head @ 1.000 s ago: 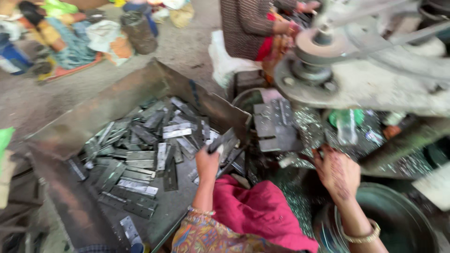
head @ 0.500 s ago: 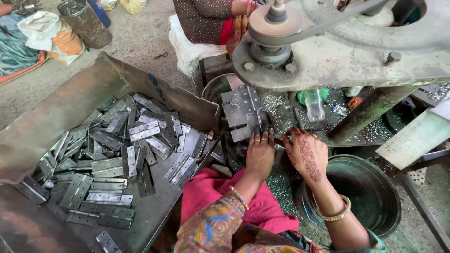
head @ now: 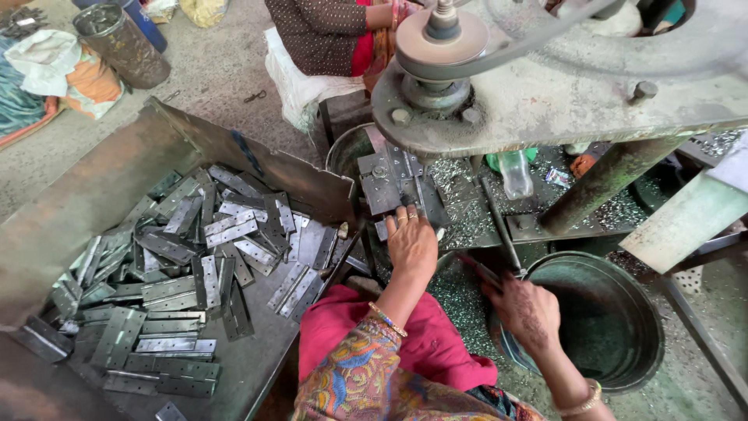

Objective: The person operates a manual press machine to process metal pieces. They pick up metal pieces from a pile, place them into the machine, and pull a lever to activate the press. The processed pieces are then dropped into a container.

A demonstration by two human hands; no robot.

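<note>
My left hand (head: 411, 242) reaches forward to the die block (head: 393, 179) under the grey press machine (head: 545, 86), its fingertips pressing a flat metal hinge plate (head: 428, 212) against the block. My right hand (head: 526, 312) hovers lower right, at the rim of a dark round metal basin (head: 623, 327). Its fingers curl around a thin dark stick (head: 477, 270). To the left, a big sheet-metal tray (head: 86, 195) holds several loose hinge plates (head: 195, 265). Red cloth (head: 351, 327) covers my lap.
Another person in a dotted top (head: 327, 31) sits beyond the press, next to a white sack (head: 292, 78). Metal shavings (head: 460, 203) litter the press bed around a plastic bottle (head: 514, 171). A dark bucket (head: 121, 43) and cloth bundles (head: 47, 70) stand at the far left.
My left hand carried a hinge plate from the tray over to the die block. My right hand went to the die, then drew back toward the basin.
</note>
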